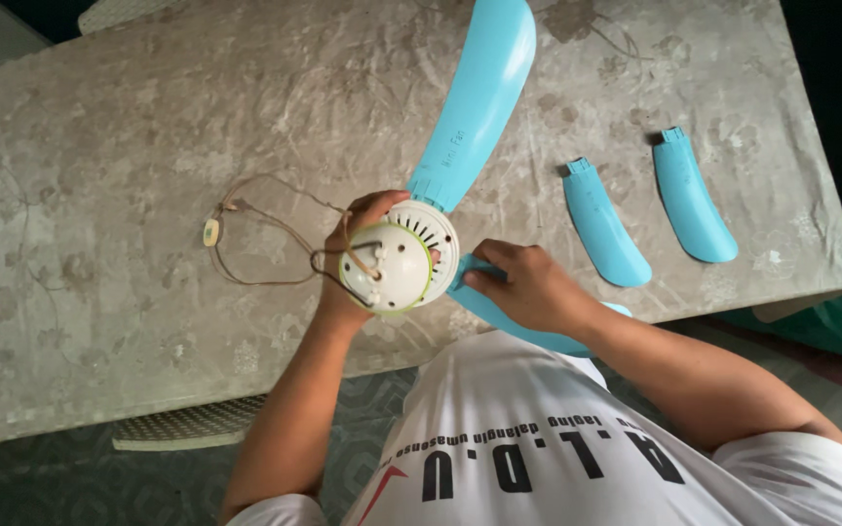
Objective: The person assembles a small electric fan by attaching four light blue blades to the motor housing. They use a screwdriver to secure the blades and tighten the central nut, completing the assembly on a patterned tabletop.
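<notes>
My left hand [353, 244] grips a round white fan motor hub [403, 255] with a green ring, held over the table's near edge. One long light-blue blade [479, 97] sticks out of the hub toward the far side. My right hand [528, 284] presses the root of a second light-blue blade [499, 317] against the hub's right side. A thin brown cord [265, 234] loops from the hub onto the cloth, ending in a small oval pull piece [210, 232].
Two loose light-blue blades [604, 229] [694, 200] lie side by side to the right on the grey floral tablecloth [99, 195]. The table edge runs just in front of my body. A woven chair seat [187, 427] shows below the table at left.
</notes>
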